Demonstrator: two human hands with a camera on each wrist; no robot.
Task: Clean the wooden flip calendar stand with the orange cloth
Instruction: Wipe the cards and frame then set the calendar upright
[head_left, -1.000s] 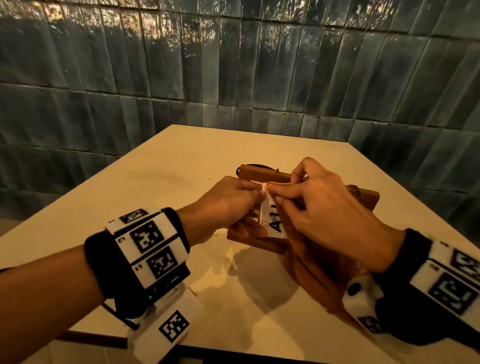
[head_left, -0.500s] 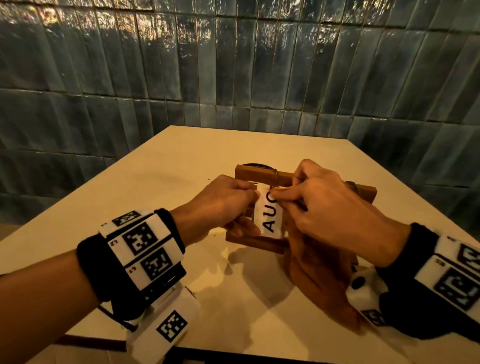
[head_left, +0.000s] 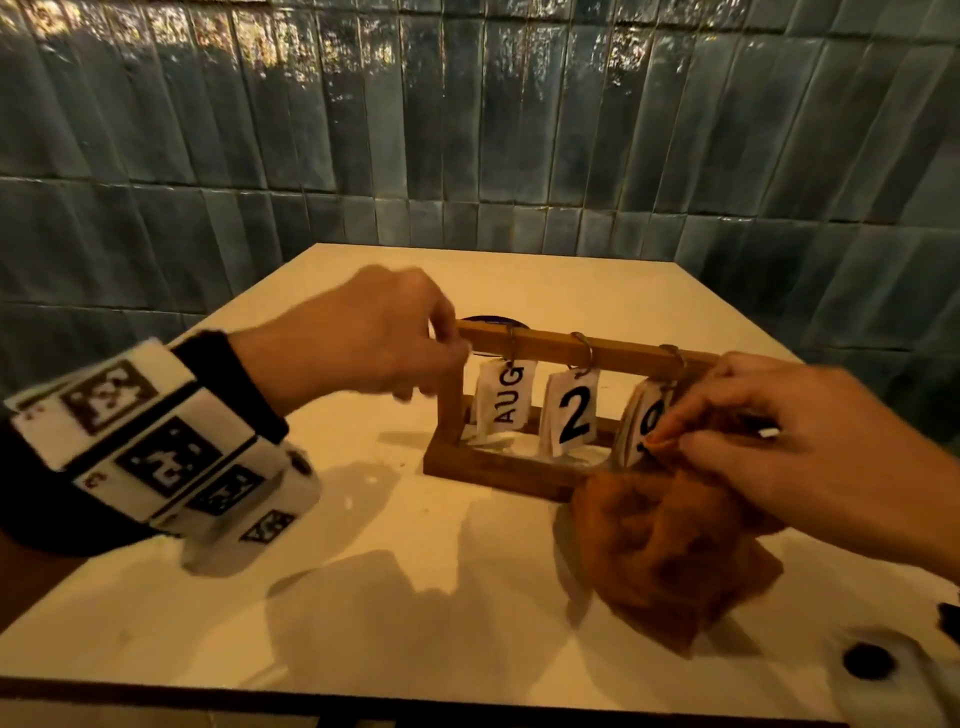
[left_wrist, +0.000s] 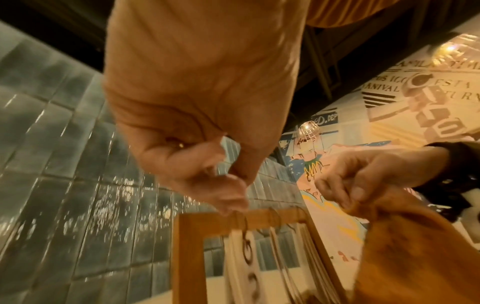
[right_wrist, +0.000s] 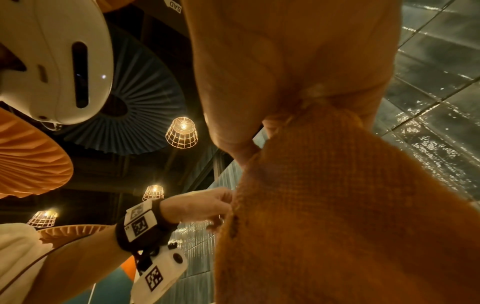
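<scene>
Starting on the left: the person's left hand is up at the left end of the wooden flip calendar stand, fingertips curled down onto the top bar right at the corner. From the left wrist view it looks like thumb and fingers are pinching the bar near the first ring, so it's gripping the stand, though the shot is a bit blurry. There's a black wrist strap with white marker tags on that arm.

The stand itself sits upright on the cream table, roughly mid-table, a little toward the far side. Three card stacks hang from metal rings on the bar: the AUG card, then the 2 card, then the right-hand card stack, which is tilted and partly covered, so its digit can't be read. Something dark and round peeks out behind the bar; no idea what it is.

Over on the right, the right hand has its fingertips on that last stack, seemingly pinching the lower edge of the front card, while the orange cloth hangs bunched under the palm and droops to the table by the stand's right end. The right wrist view shows the cloth clamped in the curled fingers. Teal tiled wall behind it all.
</scene>
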